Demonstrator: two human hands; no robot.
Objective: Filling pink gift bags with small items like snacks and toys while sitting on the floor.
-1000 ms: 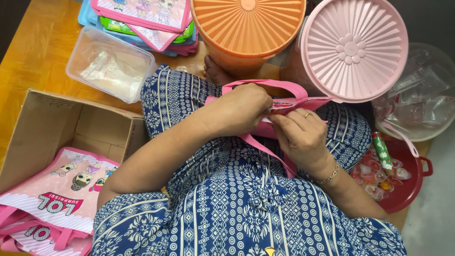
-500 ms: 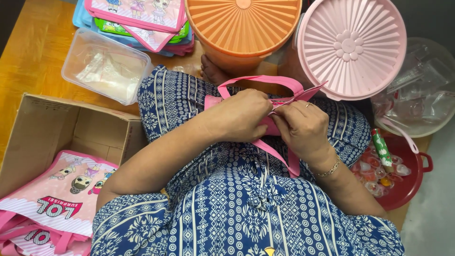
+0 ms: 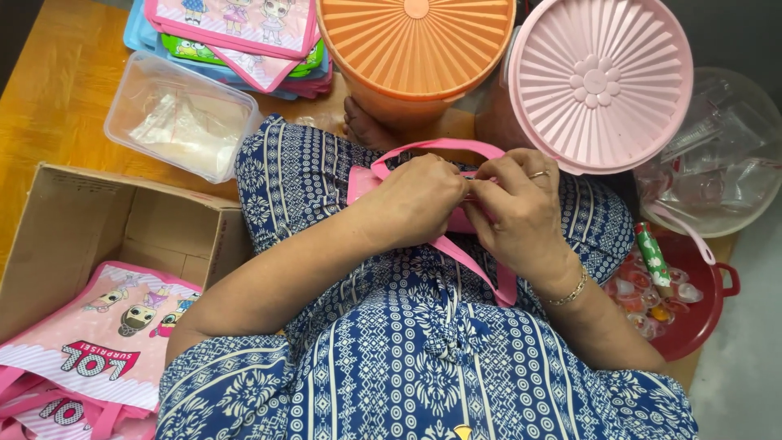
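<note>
Pink bag (image 3: 364, 184) with its loop handles sits on our lap, on the blue patterned dress (image 3: 407, 342), and both hands are bunched together right on top of it. Our left hand (image 3: 415, 200) is curled over the bag's upper edge, fingers pressed together and pinching the fabric. Our right hand (image 3: 521, 208), the one with the ring and the bracelet, meets it from the other side, thumb and fingertips pinching the same edge, so the two hands touch. One pink strap (image 3: 476, 265) runs down from under them across the dress.

Just past the hands stand an orange ribbed tub (image 3: 415, 49) and a pink ribbed lid (image 3: 603, 81), side by side. Further right there's a clear bowl (image 3: 717, 163) and, below it, a red pan (image 3: 700, 314) holding small jelly cups. On our left, a clear plastic box (image 3: 183, 126) rests on the wooden table (image 3: 57, 106), with a stack of flat printed bags (image 3: 236, 33) behind it. Nearer us, a cardboard box (image 3: 106, 236) holds more pink printed bags (image 3: 98, 342).
</note>
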